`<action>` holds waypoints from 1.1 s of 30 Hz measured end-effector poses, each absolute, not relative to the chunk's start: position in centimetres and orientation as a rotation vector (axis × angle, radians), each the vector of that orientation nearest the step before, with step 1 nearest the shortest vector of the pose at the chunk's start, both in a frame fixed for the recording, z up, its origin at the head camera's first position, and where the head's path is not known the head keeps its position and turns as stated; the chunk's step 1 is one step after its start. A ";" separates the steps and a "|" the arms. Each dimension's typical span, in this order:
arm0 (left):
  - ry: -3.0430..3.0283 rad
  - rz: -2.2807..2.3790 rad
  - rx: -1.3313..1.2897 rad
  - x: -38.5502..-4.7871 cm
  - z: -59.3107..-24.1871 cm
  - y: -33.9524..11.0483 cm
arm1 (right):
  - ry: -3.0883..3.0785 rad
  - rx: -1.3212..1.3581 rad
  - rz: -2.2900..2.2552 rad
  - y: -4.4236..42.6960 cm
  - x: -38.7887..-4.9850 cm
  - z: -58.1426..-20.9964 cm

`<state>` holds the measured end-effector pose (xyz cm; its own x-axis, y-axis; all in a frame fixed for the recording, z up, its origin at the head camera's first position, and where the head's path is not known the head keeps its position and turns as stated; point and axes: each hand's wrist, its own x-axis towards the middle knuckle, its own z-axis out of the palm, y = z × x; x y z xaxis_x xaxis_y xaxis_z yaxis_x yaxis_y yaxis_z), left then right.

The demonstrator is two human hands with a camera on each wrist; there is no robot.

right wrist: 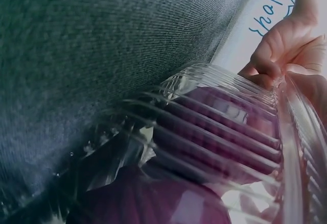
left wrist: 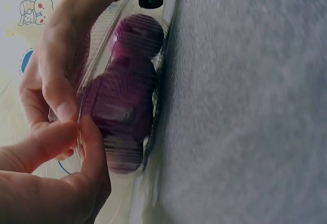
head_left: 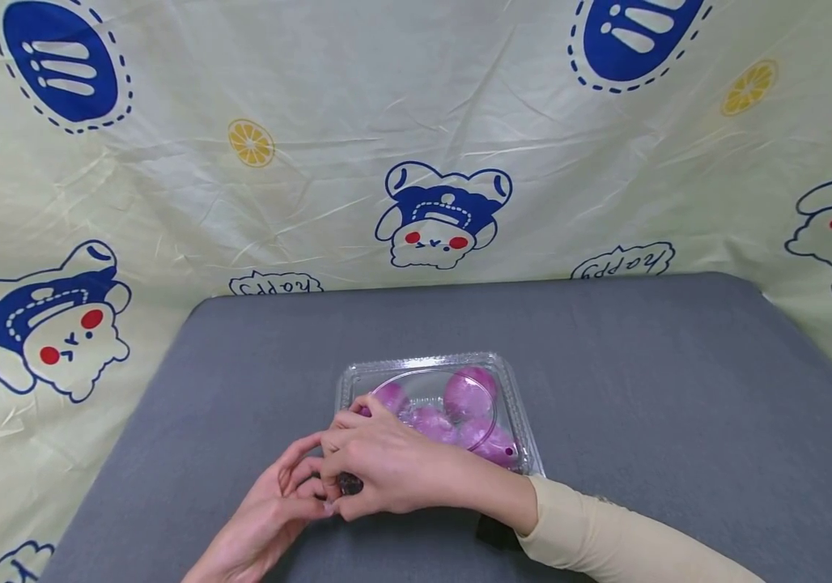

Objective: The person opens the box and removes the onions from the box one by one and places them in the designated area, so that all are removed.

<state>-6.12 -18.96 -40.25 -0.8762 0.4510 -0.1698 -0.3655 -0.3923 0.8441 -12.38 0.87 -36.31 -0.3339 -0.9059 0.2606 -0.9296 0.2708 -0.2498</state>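
Pale, wrinkled sheeting [head_left: 343,81] printed with blue cartoon bears [head_left: 443,217] and orange slices [head_left: 251,143] hangs beyond the counter [head_left: 642,389], which wears a matte grey cloth with a fine weave. From my remote seat I find the clear plastic box [head_left: 524,433] at six o'clock in the head view, lying flat on that cloth with several purple round things [head_left: 470,394] inside. The left hand [head_left: 273,506] comes in from seven o'clock, and the left wrist view shows its thumb and forefinger pinching the box's edge. The right hand [head_left: 383,461] reaches across from four o'clock, beige sleeve [head_left: 605,530] behind it, its fingers curled over the near-left corner and meeting the left ones there. I judge the step to be working the lid edge at that corner; whether it is being pressed home or prised apart I cannot tell. Next, I reckon, calls for a firm left pinch while the right works along the seam, gently, since thin plastic could flex or crack. Ribbed side walls [right wrist: 225,132] catch the light, the rim [right wrist: 293,193] looks glossy and stiff, and the purple shapes are smooth and bulbous, but I cannot say what they are.
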 end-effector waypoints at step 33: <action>1.402 2.258 -0.009 -6.4 -40.1 -18.8 | -2.494 1.711 0.707 0.9 -12.5 -35.0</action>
